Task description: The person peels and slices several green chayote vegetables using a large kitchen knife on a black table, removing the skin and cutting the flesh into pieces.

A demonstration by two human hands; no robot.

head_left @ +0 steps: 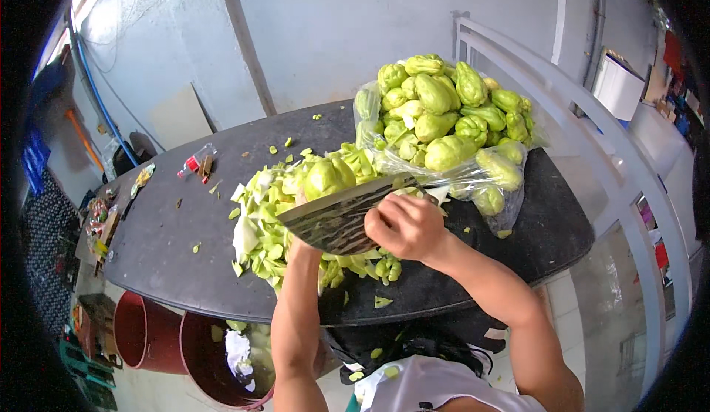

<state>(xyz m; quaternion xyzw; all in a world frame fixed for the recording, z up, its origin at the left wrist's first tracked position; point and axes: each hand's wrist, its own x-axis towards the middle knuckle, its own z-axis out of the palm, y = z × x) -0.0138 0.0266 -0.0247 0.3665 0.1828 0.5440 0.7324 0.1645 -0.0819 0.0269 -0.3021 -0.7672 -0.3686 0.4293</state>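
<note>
My right hand [405,223] grips a large cleaver [333,216], its broad, dark-streaked blade stretching leftward over a heap of pieces. A green chayote [329,177] shows just beyond the blade. My left hand [302,252] reaches up behind the cleaver and holds this chayote from its left side; most of its fingers are hidden by the blade. Pale green and white cut chayote pieces [259,227] lie heaped beneath and around both hands. Close by on the right, a clear plastic bag [473,183] is full of whole chayotes [436,94].
The dark table [163,220] has a curved edge. On its left side lie a small red-labelled bottle [194,163] and scraps. Below stand a red bucket [140,334] and a tub [196,360] holding whitish and green stuff. A grey metal railing [592,116] runs along the right.
</note>
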